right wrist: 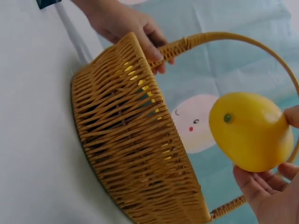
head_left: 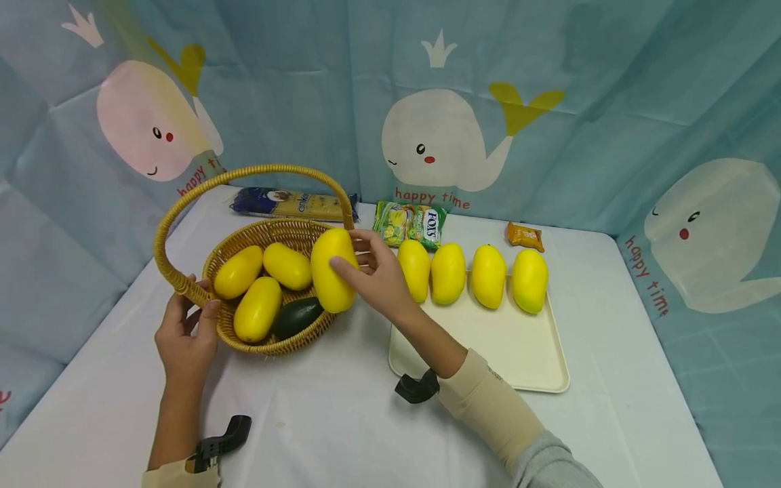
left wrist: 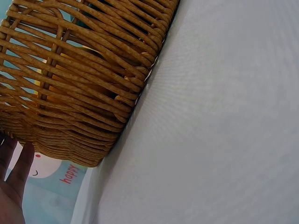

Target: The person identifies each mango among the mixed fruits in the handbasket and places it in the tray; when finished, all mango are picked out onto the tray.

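My right hand point(head_left: 379, 276) grips a yellow mango point(head_left: 333, 270), thumb on one side and fingers on the other, over the right rim of a wicker basket point(head_left: 277, 347). In the right wrist view the mango point(right wrist: 250, 133) is above the basket's rim, near the arched handle point(right wrist: 224, 36). My left hand point(head_left: 188, 337) holds the basket at its left rim, fingers about the foot of the handle. Inside the basket lie three yellow mangoes point(head_left: 259, 310) and a dark green oval fruit point(head_left: 297, 318). The left wrist view shows the woven side point(left wrist: 88, 79) and some left fingers point(left wrist: 21, 170).
To the right is a cream tray point(head_left: 482, 349) with several mangoes point(head_left: 488, 276) in a row along its far edge. Behind stand a long blue and yellow packet point(head_left: 293, 204), a green candy bag point(head_left: 410, 224) and a small orange packet point(head_left: 525, 236). A whale-print curtain point(head_left: 293, 102) hangs behind.
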The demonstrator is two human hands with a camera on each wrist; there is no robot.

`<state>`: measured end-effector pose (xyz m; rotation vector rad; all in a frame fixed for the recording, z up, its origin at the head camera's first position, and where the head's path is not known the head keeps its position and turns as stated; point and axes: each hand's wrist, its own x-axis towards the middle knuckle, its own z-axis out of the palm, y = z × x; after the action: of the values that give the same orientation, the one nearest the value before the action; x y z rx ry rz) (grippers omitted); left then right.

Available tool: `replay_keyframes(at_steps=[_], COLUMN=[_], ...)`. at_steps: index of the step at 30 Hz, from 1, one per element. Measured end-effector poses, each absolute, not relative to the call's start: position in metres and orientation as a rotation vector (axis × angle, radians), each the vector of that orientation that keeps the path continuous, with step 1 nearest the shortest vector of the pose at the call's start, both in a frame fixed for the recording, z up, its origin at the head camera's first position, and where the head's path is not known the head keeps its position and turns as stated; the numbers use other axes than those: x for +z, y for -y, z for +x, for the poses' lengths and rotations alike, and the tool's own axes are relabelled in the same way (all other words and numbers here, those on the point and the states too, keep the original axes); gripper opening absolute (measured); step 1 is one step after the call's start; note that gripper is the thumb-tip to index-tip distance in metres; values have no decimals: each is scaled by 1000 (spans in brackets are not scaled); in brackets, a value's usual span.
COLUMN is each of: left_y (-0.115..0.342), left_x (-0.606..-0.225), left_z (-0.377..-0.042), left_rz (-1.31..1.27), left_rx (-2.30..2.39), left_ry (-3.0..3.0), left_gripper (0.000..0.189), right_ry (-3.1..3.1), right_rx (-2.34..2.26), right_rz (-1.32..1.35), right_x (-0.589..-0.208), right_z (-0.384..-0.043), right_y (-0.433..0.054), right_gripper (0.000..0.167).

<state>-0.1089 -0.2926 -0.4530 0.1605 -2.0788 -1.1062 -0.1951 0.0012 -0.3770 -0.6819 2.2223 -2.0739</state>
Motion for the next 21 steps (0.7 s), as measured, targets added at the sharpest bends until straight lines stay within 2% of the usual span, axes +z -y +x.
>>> replay_keyframes(at_steps=[21], left_y=[300], left_x=[-460], left_z=[-111], left_rz=[147], left_rx=[-1121], left_ry=[2076], left_gripper=[55], right_ry=[-2330], right_rx=[-1831], right_rz=[-362], right_x=[-422], right_z=[-167], right_y=[-59], right_gripper=[56])
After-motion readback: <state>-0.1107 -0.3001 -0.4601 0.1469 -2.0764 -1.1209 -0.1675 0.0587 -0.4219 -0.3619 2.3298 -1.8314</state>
